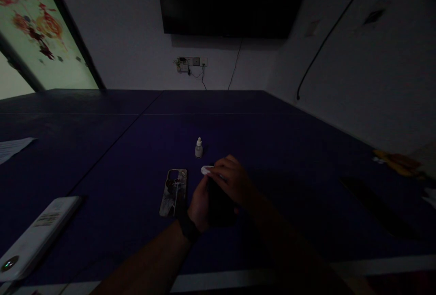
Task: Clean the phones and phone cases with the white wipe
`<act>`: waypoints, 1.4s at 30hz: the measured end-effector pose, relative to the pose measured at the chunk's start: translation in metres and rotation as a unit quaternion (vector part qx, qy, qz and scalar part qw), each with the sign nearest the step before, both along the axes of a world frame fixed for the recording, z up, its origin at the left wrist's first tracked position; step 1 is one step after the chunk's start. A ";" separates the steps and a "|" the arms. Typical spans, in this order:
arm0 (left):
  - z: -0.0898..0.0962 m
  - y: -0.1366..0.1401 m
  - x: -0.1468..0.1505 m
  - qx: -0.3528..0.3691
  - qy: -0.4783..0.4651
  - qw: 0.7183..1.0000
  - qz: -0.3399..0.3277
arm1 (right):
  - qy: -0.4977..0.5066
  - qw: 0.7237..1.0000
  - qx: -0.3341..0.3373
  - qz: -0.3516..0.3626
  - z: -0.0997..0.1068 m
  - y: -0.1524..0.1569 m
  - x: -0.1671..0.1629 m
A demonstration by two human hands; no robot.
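Note:
My left hand [200, 204], with a dark watch on its wrist, is wrapped round a dark flat phone [220, 206] whose details are lost in the gloom. My right hand [233, 179] is closed on a small white cotton pad [206, 170] and presses it at the phone's upper left corner. To the left of the hands lies a patterned phone case [174, 192] with a camera cutout at its top. A small dropper bottle [199, 148] with a white cap stands upright just beyond my hands.
On the dark blue table [136, 149], a white power bank [41, 236] lies at the left and a paper sheet [14, 148] farther back. A dark flat object [376, 206] and a yellow item [397, 162] are at the right. A wall screen [231, 2] hangs ahead.

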State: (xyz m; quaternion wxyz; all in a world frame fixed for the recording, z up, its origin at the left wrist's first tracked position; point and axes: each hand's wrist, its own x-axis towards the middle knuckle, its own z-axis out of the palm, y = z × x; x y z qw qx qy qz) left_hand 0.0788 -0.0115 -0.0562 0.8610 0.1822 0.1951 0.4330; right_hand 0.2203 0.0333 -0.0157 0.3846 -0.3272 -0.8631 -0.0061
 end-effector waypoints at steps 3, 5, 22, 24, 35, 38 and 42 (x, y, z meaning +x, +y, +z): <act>0.001 0.000 0.001 0.002 0.003 1.000 -0.005 | -0.028 0.999 -0.008 0.030 0.000 0.002 0.005; 0.000 0.000 0.003 -0.001 -0.006 1.000 -0.026 | -0.001 1.000 -0.004 -0.008 -0.001 0.005 0.008; 0.000 -0.003 0.004 -0.025 0.001 1.000 -0.009 | 0.027 0.999 -0.016 0.007 -0.007 0.009 0.007; -0.001 -0.003 0.004 -0.031 0.006 0.999 0.006 | -0.012 0.998 -0.031 0.053 -0.005 0.007 0.007; -0.004 -0.004 0.005 -0.012 0.012 1.000 -0.002 | -0.031 0.997 -0.039 0.058 -0.006 0.010 0.012; 0.000 -0.002 0.003 0.000 -0.008 1.000 -0.006 | -0.031 0.996 -0.035 0.075 -0.004 0.011 0.020; 0.003 0.002 -0.001 -0.002 -0.034 0.999 -0.002 | 0.092 0.995 -0.020 -0.032 -0.002 0.018 0.040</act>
